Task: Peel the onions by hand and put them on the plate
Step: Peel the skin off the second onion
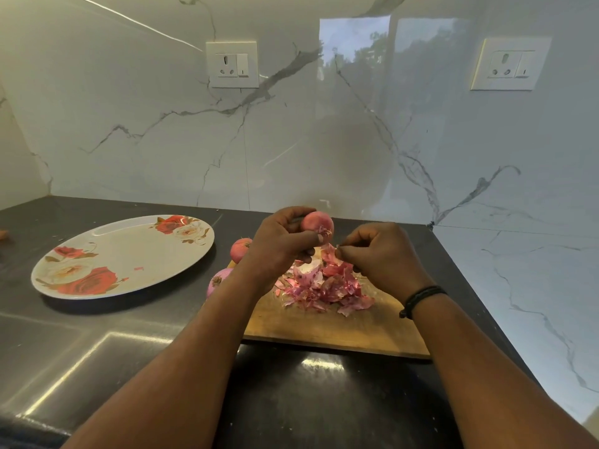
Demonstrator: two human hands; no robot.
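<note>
From the head view, no writing is readable anywhere. The left hand curls around an onion, held above the cutting board. The right hand pinches a strip of skin hanging from it. Peels lie piled on the board, which sits near the counter's right edge. The plate (flowered, holding only a small scrap) stands well apart to the left; two onions sit between them.
</note>
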